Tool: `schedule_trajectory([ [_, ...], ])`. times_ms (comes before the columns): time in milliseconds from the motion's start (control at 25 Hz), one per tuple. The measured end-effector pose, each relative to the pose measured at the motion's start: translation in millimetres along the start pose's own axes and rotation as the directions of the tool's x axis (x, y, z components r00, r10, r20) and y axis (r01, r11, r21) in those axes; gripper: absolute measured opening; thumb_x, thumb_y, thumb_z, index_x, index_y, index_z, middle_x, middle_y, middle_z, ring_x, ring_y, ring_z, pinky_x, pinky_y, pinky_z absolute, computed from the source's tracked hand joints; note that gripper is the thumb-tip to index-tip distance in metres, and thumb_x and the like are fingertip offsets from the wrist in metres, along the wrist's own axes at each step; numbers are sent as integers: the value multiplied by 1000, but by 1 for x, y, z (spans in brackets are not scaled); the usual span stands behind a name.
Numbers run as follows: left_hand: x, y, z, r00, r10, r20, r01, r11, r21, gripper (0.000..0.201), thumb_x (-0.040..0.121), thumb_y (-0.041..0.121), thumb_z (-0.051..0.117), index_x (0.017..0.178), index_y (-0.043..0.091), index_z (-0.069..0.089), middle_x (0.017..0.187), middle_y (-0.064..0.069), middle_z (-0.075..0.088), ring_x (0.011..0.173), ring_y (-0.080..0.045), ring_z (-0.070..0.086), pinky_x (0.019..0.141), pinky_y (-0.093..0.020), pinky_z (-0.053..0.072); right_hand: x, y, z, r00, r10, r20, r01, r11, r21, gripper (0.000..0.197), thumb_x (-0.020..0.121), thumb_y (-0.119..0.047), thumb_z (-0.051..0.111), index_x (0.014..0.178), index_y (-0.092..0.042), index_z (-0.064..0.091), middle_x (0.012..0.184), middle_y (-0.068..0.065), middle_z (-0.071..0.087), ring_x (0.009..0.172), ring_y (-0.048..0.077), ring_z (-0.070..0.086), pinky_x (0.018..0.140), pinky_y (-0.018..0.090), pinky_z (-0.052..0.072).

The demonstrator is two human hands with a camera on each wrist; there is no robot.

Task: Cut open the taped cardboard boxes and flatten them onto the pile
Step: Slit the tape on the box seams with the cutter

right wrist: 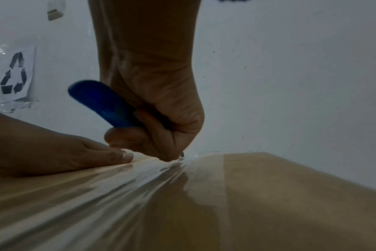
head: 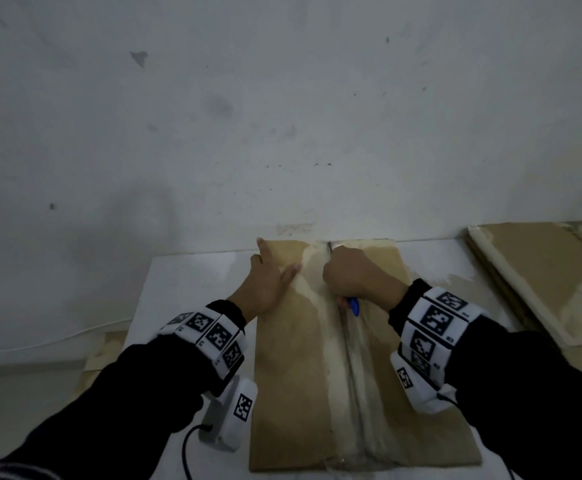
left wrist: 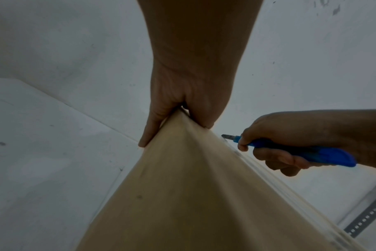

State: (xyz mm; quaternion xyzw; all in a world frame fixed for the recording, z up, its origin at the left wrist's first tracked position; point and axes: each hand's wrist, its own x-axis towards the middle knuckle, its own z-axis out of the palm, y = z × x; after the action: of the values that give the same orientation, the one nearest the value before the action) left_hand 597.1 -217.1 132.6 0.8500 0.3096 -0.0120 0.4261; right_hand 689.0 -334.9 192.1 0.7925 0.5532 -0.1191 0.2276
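A brown cardboard box (head: 293, 375) lies on the white table (head: 185, 278), with clear tape along its middle seam (head: 350, 358). My left hand (head: 272, 268) rests flat on the box top near the far left corner, fingers straight. In the left wrist view the left hand (left wrist: 182, 95) sits on the cardboard (left wrist: 182, 186). My right hand (head: 348, 271) grips a blue utility knife (head: 353, 306) at the far end of the seam. The knife's blade (left wrist: 227, 136) sticks out past the fist, low at the tape. In the right wrist view the right hand (right wrist: 161, 118) is curled round the knife's handle (right wrist: 101, 103).
A pile of flattened cardboard (head: 552, 282) lies to the right of the table. A white wall stands right behind the box, with a recycling sign (right wrist: 14, 74) on it. More cardboard (head: 106, 355) shows low at the left. A perforated metal bar (left wrist: 371, 215) is at the right.
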Motion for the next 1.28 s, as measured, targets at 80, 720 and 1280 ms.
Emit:
schedule_trajectory([
  [80, 0, 0, -1, 1000, -1, -3, 1, 1000, 0, 89, 96, 46, 42, 147, 6, -20, 152, -26, 12, 136, -36, 31, 107, -37, 29, 2, 0, 4, 1000, 16, 2, -16, 1000, -20, 43, 90, 3, 47, 51, -9, 33, 60, 0, 38, 53, 11, 26, 47, 21, 22],
  [720, 0, 0, 0, 1000, 2, -1, -2, 1000, -4, 90, 96, 46, 42, 147, 6, -20, 153, -25, 10, 137, -35, 29, 107, -37, 29, -1, 4, -9, 995, -10, 104, 5, 999, 54, 60, 84, 7, 50, 28, -15, 46, 90, 15, 73, 83, 26, 67, 66, 25, 46],
  [1280, -1, -1, 0, 1000, 19, -4, -19, 1000, 4, 89, 97, 45, 42, 146, 4, -20, 152, -25, 12, 134, -35, 33, 105, -36, 31, -5, -9, 1, 983, 138, 124, -151, 983, 103, 30, 89, -2, 51, 64, -5, 67, 89, 7, 73, 50, 12, 39, 46, 19, 33],
])
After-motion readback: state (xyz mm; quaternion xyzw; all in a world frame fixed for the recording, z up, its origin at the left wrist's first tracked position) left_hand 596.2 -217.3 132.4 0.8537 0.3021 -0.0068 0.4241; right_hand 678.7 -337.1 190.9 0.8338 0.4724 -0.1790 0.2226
